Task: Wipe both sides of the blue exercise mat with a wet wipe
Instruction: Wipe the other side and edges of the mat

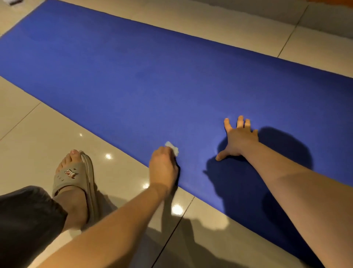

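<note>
The blue exercise mat [145, 80] lies unrolled flat on the tiled floor, running from the far left to the near right. My left hand [163, 166] rests on the mat's near edge, fingers closed around a small crumpled white wet wipe [172, 148] that sticks out past the knuckles and touches the mat. My right hand [237, 138] is pressed flat on the mat to the right, fingers spread, holding nothing. Both hands cast dark shadows on the mat.
Glossy beige floor tiles [47, 134] surround the mat. My left foot in a tan slipper [73, 176] stands on the tiles just left of my left hand, with a dark trouser leg [23, 220] at the lower left. A small dark object [14, 2] sits at the top left corner.
</note>
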